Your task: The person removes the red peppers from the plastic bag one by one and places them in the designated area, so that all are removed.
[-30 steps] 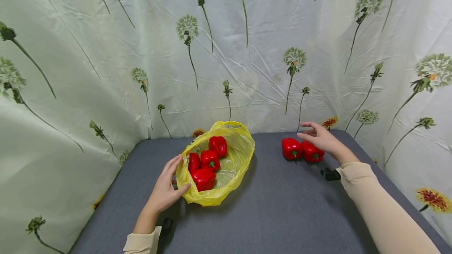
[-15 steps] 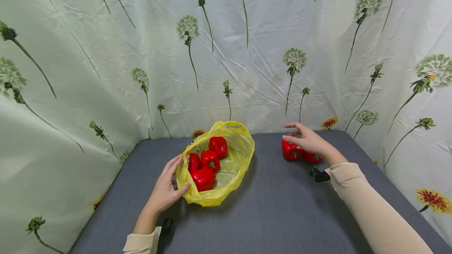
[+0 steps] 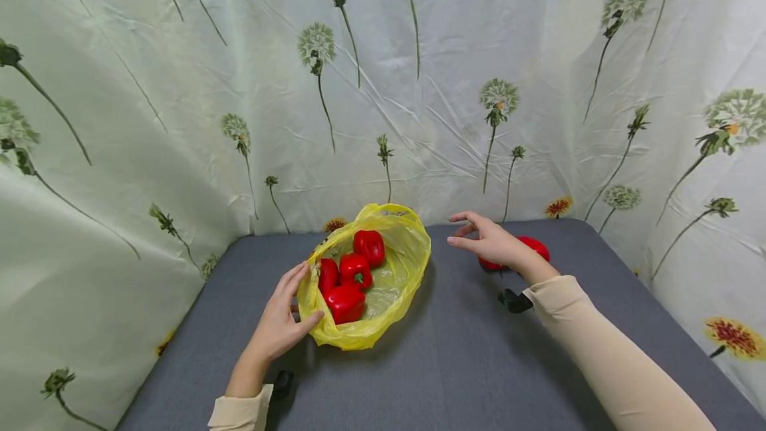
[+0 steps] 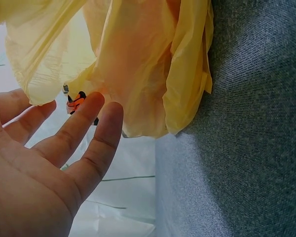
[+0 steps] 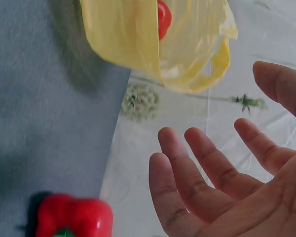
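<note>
A yellow plastic bag (image 3: 391,311) stands with its mouth wide, several red bell peppers (image 3: 346,303) lying inside it. My left hand (image 3: 276,330) rests against the bag's left side, thumb and fingers spread; the left wrist view shows the fingers (image 4: 96,148) extended beside the yellow plastic. To the right of the bag, my right hand (image 3: 493,243) hovers over the table, holding nothing. Its fingers (image 5: 197,197) are spread and slightly bent in the right wrist view. Behind this hand sit two red bell peppers (image 3: 534,245), mostly hidden by it in the head view.
A dark grey cloth-covered table (image 3: 455,364) lies beneath everything. At its back and sides hangs a pale curtain (image 3: 431,132) printed with dandelions. Dark wrist devices (image 3: 516,301) show beneath both sleeves.
My right hand has moved left from above the two outer peppers toward the bag, still without anything in it. The left hand and the bag keep their places.
</note>
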{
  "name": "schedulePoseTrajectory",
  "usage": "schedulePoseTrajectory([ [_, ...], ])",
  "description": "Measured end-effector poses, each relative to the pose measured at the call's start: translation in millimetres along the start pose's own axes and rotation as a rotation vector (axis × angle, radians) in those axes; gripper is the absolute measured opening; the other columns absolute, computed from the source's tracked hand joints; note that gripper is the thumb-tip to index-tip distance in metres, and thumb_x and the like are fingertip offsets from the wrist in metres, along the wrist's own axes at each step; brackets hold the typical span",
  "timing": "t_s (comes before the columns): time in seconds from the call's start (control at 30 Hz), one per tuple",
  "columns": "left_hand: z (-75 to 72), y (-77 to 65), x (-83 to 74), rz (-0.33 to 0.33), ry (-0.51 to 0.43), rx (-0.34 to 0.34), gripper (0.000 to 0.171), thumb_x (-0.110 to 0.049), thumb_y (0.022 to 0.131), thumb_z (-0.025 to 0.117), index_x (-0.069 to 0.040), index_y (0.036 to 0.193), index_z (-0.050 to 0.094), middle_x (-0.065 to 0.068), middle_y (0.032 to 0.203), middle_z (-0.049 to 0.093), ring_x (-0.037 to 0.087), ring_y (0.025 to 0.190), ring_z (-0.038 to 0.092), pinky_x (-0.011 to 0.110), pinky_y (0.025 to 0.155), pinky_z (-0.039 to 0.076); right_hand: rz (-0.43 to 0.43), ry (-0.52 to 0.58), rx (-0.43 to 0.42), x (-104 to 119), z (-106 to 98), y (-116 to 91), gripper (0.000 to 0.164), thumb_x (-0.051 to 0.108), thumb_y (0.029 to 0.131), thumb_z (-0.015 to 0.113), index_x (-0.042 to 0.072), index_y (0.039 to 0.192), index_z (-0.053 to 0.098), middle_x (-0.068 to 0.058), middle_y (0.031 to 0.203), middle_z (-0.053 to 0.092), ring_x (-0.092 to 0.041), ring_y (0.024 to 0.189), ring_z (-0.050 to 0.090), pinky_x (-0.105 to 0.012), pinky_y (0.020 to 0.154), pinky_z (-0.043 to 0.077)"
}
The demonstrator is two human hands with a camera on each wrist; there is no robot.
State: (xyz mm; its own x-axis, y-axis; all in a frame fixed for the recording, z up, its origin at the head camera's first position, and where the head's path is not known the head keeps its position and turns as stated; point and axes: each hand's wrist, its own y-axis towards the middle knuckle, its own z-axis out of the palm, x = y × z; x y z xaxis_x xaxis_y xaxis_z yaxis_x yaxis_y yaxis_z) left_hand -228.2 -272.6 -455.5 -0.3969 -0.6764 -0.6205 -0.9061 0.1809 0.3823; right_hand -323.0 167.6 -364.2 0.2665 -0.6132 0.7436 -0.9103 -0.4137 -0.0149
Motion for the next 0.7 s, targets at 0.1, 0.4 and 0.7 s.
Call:
schedulePoseTrajectory([
  [0.1, -0.3, 0.1, 0.0, 0.004, 0.005, 0.001, 0.088, -0.025, 0.09, 0.082, 0.0, 0.164, 0.04, 0.021, 0.168, 0.04, 0.044, 0.142, 0.052, 0.036, 0.084, 0.06, -0.014, 0.001, 0.013, 6.4, 7.3, 3.1, 0.061, 0.04, 0.107, 0.065, 0.013, 0.158, 0.045, -0.025, 0.148, 0.06, -0.047, 0.135, 0.059, -0.057, 0.104, 0.054],
  [0.4, -0.1, 0.4, -1.1, -0.006, 0.016, 0.011, 0.088, -0.025, 0.09, 0.081, -0.001, 0.164, 0.04, 0.02, 0.169, 0.039, 0.044, 0.143, 0.051, 0.039, 0.085, 0.06, -0.032, 0.07, 0.057, 23.1, 29.2, 13.8, 0.062, 0.035, 0.106, 0.067, 0.011, 0.159, 0.045, -0.025, 0.148, 0.059, -0.044, 0.13, 0.064, -0.054, 0.103, 0.056],
  [0.7, 0.9, 0.6, -1.3, -0.008, 0.024, 0.02, 0.089, -0.025, 0.089, 0.081, -0.001, 0.165, 0.039, 0.02, 0.169, 0.039, 0.044, 0.142, 0.051, 0.038, 0.085, 0.06, -0.081, 0.11, 0.086, 40.7, 55.4, 28.0, 0.058, 0.031, 0.105, 0.068, 0.008, 0.155, 0.05, -0.027, 0.149, 0.058, -0.042, 0.129, 0.065, -0.049, 0.1, 0.058],
])
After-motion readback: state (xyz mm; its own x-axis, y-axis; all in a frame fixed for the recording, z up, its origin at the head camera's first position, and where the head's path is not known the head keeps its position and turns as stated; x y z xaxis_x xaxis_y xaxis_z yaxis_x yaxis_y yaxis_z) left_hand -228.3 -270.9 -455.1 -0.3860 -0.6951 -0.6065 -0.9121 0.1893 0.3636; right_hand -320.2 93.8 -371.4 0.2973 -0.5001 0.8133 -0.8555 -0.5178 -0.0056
